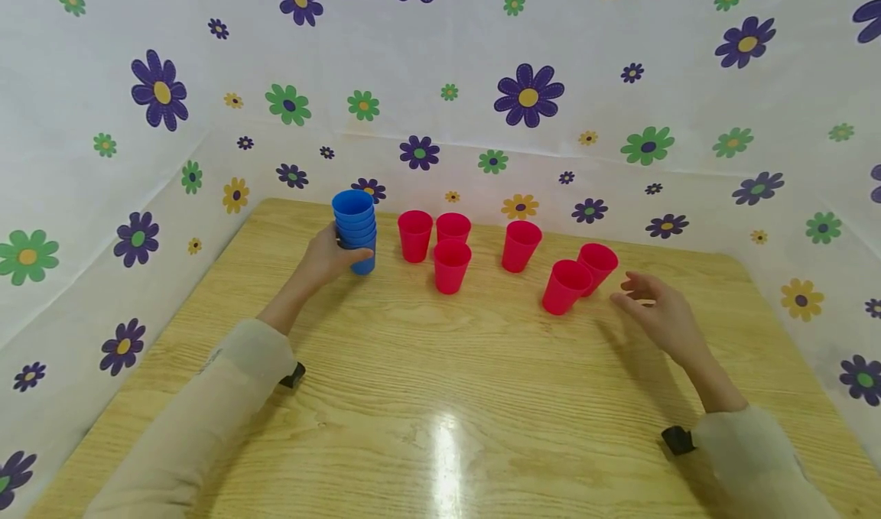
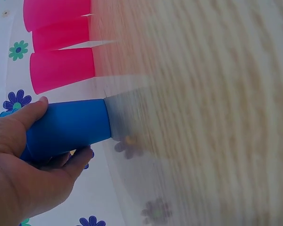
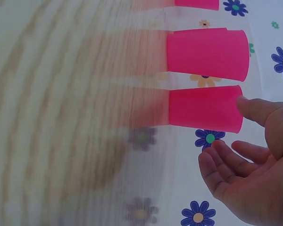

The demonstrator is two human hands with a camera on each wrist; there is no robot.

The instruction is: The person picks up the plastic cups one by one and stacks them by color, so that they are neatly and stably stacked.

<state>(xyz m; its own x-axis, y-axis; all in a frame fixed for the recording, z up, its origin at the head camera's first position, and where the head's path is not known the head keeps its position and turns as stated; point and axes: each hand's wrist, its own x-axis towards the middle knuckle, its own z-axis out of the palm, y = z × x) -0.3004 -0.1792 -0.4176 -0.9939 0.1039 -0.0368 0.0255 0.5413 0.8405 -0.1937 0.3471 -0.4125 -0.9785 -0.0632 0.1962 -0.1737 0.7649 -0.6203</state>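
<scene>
My left hand (image 1: 327, 257) grips a stack of nested blue cups (image 1: 355, 232) near the back left of the table. In the left wrist view the thumb and fingers wrap round the blue stack (image 2: 70, 126), whose base meets the tabletop. Just right of it stand three upright pink-red cups (image 1: 415, 236) in a cluster. Three more pink-red cups (image 1: 566, 287) stand farther right, two of them close together. Beside the rightmost cup (image 1: 597, 268), my right hand (image 1: 662, 316) hovers with loosely bent fingers and nothing in it. Whether its thumb touches that cup (image 3: 205, 109), I cannot tell.
The wooden table (image 1: 427, 397) has a glossy surface with a bright reflection near the front. A white cloth with printed flowers (image 1: 440, 121) hangs behind the table and along both sides. Each wrist carries a small black device (image 1: 678, 440) by the sleeve cuff.
</scene>
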